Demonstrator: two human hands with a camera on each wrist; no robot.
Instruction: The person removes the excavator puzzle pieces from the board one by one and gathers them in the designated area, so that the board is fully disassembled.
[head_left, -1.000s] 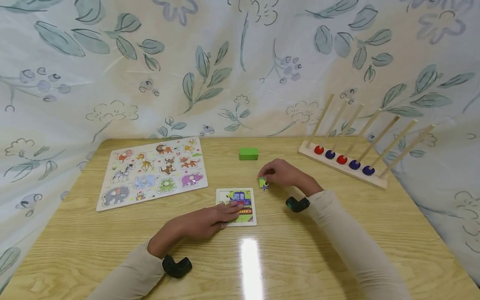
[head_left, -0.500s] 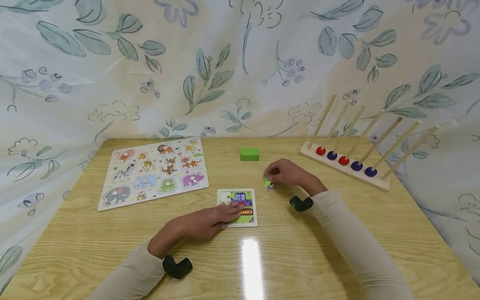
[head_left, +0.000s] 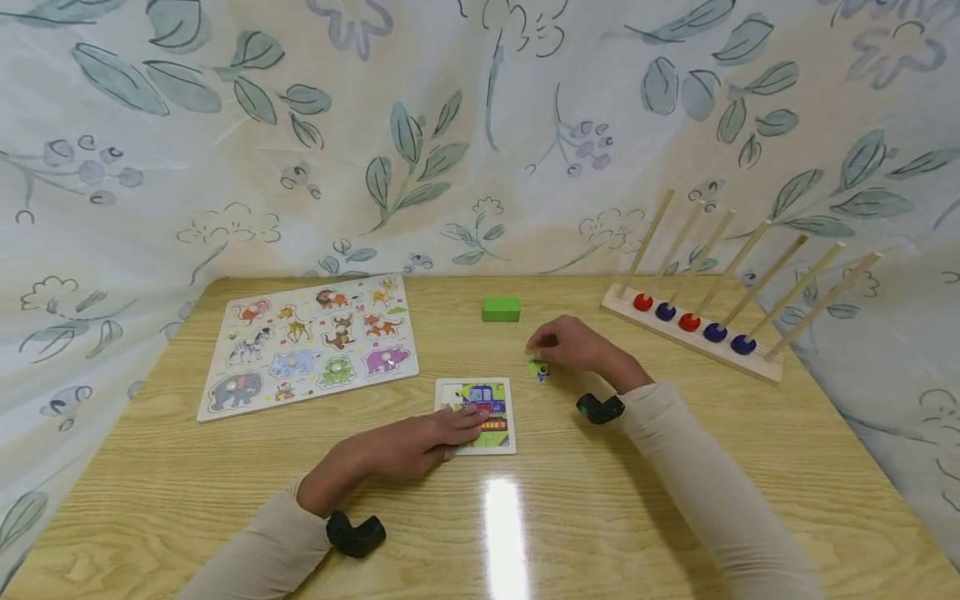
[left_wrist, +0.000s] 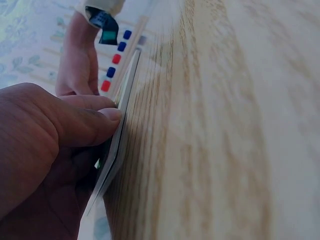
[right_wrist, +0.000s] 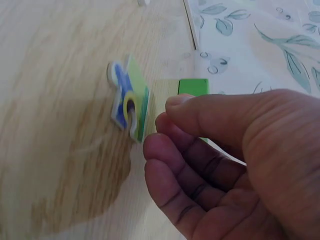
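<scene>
My left hand (head_left: 408,440) rests with extended fingers on a small framed jigsaw puzzle (head_left: 483,398) showing a blue vehicle on green. In the left wrist view its thumb (left_wrist: 110,116) lies along the frame's edge. A loose jigsaw piece (head_left: 537,370), green with blue and a yellow ring, lies on the table right of the puzzle. My right hand (head_left: 573,343) hovers beside it, fingers loosely bent. The right wrist view shows a gap between the fingertips (right_wrist: 162,145) and the piece (right_wrist: 136,90), and nothing in the hand.
A green block (head_left: 500,309) stands behind the loose piece. At the left lies an animal peg puzzle board (head_left: 315,342). A wooden rack (head_left: 690,337) with upright rods and red and blue beads stands back right. A floral cloth (head_left: 480,133) hangs behind the table.
The right hand and the jigsaw piece have shifted slightly to the right, and the fingers now stand off the piece. The left hand stays on the puzzle.
</scene>
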